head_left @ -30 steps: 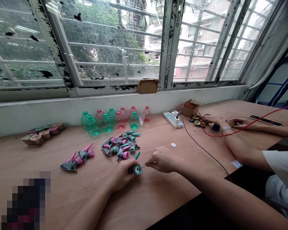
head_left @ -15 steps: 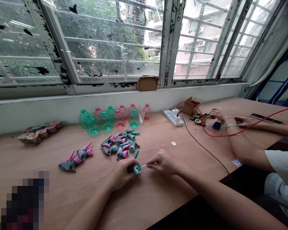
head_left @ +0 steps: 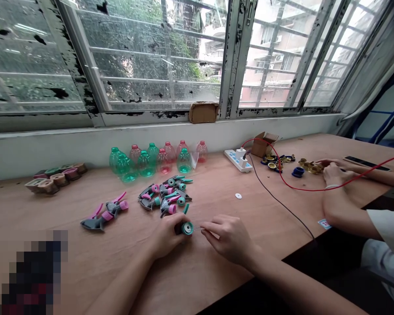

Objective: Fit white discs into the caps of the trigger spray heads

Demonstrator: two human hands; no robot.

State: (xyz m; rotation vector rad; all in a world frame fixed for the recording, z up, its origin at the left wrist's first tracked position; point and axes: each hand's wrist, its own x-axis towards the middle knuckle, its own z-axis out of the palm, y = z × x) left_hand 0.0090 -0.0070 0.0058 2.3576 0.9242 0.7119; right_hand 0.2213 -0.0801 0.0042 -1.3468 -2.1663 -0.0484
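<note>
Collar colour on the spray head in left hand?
The collar is teal green; best seen in the head view.

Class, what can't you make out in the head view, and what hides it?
Head view:
Teal sprayer head: body mostly covered by the left grip.
Thin piece: one end covered by the right grip; too faint to identify.
Dark shape: pixelated, cut by bottom edge.
Card: print too small.
</note>
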